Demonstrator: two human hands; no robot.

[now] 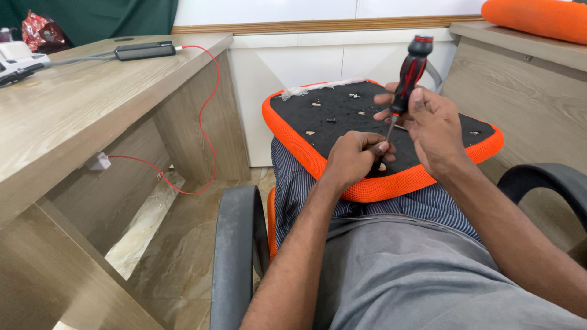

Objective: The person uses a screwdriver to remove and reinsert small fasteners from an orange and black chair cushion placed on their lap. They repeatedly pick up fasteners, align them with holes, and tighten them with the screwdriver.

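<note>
Orange-rimmed, black-bottomed chair seat cushion [342, 116] lies upturned on lap. Right hand [435, 125] clamps red-and-black-handled screwdriver [408, 76]; left hand [353, 157] pinches its tip near the front edge. Step judged: driving 1 screw; next needs steady downward pressure.

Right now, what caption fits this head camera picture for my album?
Right hand holds a red-and-black screwdriver while left hand steadies its tip on an orange-edged seat cushion.
</note>
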